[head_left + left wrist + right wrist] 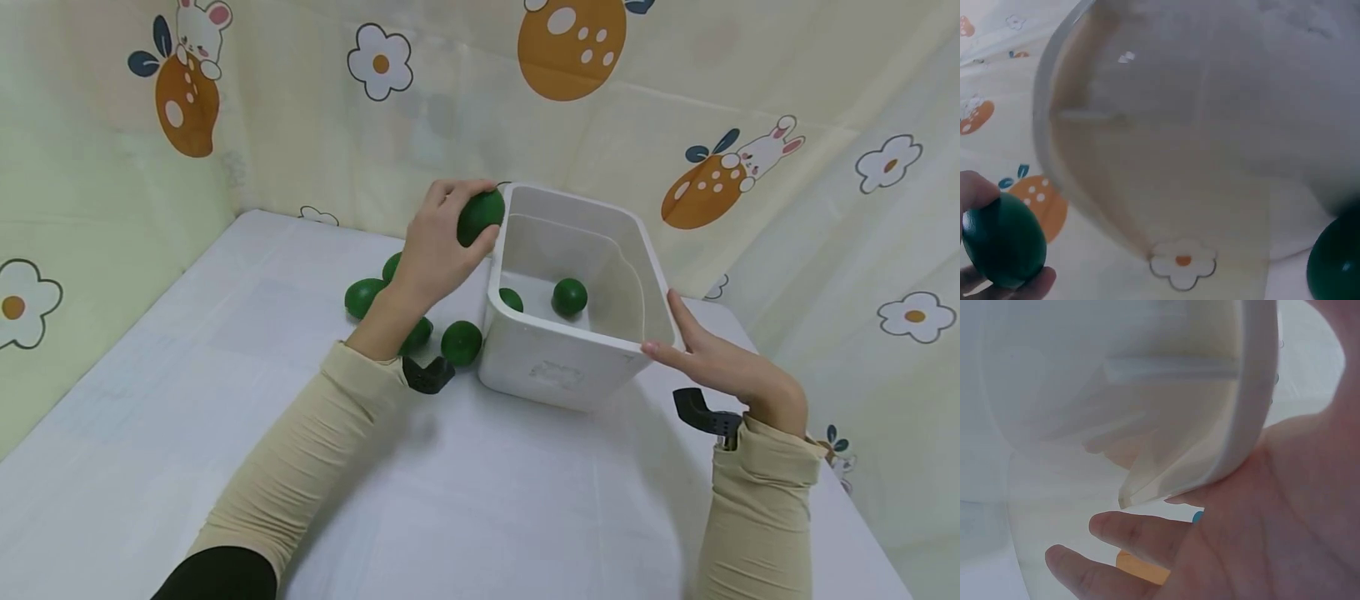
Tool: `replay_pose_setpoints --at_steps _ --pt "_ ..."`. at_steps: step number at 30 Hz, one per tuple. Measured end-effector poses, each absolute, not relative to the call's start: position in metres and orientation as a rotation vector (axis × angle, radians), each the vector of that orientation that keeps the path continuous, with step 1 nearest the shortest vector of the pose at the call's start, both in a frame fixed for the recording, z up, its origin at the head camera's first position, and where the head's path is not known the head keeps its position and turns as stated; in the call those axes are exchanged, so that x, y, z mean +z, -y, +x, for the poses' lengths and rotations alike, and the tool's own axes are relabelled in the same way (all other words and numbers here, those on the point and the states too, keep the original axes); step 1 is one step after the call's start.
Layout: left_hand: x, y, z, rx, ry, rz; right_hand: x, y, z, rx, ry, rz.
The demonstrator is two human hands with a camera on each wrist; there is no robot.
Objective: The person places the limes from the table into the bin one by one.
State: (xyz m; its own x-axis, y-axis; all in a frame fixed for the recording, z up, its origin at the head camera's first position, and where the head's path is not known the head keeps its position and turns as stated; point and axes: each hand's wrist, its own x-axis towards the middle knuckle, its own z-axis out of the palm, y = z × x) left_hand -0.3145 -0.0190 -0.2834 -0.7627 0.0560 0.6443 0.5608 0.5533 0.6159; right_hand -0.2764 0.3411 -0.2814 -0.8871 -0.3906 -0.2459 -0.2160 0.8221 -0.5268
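My left hand (431, 250) curls round dark green round ball (480, 216), held just over left rim of white plastic bin (558, 367). My right hand (723, 367) – fingers straight, flat against bin's right corner. Two green balls (569, 297) inside already – about four more (461, 342) on white table (225, 433).

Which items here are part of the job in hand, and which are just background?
In play:
- green ball gripped in the left hand at the bin's rim
- white bin, steadied by the right hand
- two green balls in the bin
- green balls on the table beside the bin

Background:
- cartoon-print curtain
- white table
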Motion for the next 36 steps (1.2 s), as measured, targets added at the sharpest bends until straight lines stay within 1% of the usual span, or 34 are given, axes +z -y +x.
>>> replay_pose_setpoints --at_steps 8,13,18,24,30,36 --pt "-0.297 -0.007 -0.313 -1.149 2.244 -0.681 -0.282 -0.341 -0.277 -0.726 -2.651 -0.459" --pt "-0.302 -0.012 -0.314 -1.103 2.216 -0.729 -0.283 -0.342 -0.278 -0.725 -2.650 -0.471" --pt "-0.304 -0.017 -0.315 -1.034 2.188 -0.852 -0.283 -0.344 -0.279 -0.725 -2.646 -0.475" --pt "-0.305 -0.022 -0.313 -1.035 2.151 -0.907 -0.283 -0.346 -0.279 -0.725 -2.648 -0.483" --pt "-0.306 -0.029 -0.310 -1.040 2.087 -1.063 -0.283 -0.345 -0.279 -0.745 -2.647 -0.511" --pt "-0.308 -0.033 -0.308 -1.012 2.127 -1.076 -0.282 -0.345 -0.279 -0.728 -2.652 -0.507"
